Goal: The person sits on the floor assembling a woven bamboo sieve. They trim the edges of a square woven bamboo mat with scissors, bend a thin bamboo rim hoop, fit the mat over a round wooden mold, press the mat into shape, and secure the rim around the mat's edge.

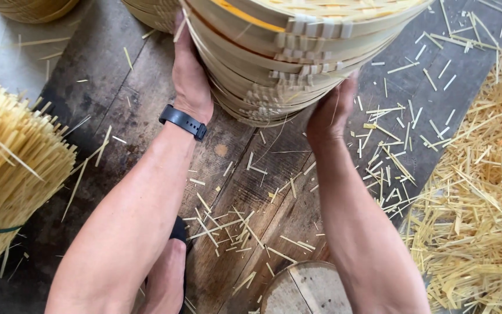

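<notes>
2 hands grip 1 stack of bamboo rims (pixel 289 58): left hand (pixel 190 78) flat on its side, right hand (pixel 331 110) under its lower edge. The stack tilts above the plank worktop (pixel 117 110). 1 stick bundle (pixel 13 168) stands left; cut slivers (pixel 477 197) pile right.

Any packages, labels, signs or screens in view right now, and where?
None. Only a stack of round bamboo trays gripped by the left hand and right hand, a bundle of pale sticks at left, and a black wristband with no screen showing.
</notes>
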